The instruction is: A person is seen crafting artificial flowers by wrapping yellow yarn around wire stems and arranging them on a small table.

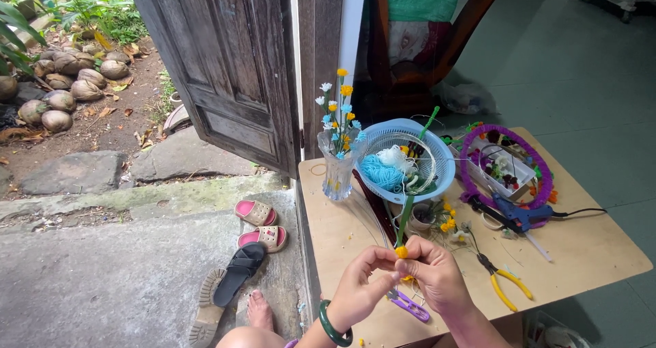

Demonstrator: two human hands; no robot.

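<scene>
— Over the near edge of the bench (588,252), what have you got in your hands?

— Your left hand (361,288) and right hand (437,274) meet fingertip to fingertip. Both pinch a small yellow pompom (401,252) at the lower end of a green stem (407,215). Left wrist carries a green bangle (333,327).

— Where does the stem run?

— Up and away from you, tilted, crossing the rim of the light blue basket (437,158), which holds blue and white yarn.

— What lies close by?

— Purple scissors (410,305) on the bench just under your hands. Yellow-handled pliers (504,282) to your right. Blue glue gun (521,215) beyond them, beside a purple hoop (502,133) around a small tray of bits.

— And left of the basket?

— Glass vase (337,174), upright, with small yellow, white and blue flowers. Past the bench edge, sandals (262,225) on the concrete step by the wooden door (229,61).
</scene>
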